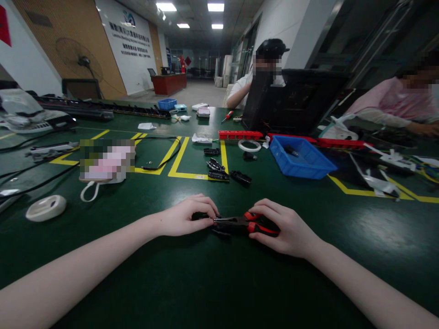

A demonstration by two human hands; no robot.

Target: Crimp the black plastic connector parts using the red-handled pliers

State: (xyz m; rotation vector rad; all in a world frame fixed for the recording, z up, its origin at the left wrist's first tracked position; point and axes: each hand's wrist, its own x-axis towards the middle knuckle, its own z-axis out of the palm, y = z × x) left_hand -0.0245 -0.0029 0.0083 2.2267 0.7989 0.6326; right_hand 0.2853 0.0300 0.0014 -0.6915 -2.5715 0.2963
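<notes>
My right hand (283,226) is closed around the red-and-black handles of a pair of pliers (240,223), whose jaws point left. My left hand (187,214) is closed on a small black plastic part (199,215) and holds it against the plier jaws. Both hands rest on the green table (219,283) near its front. Several similar black parts (219,169) lie farther back, by the yellow floor-tape lines.
A blue bin (298,157) stands back right beside red strips (240,135). A tape roll (249,145) and a white roll (46,208) lie on the table. Cables run at left. Two other people sit at the far right behind a black panel (295,100).
</notes>
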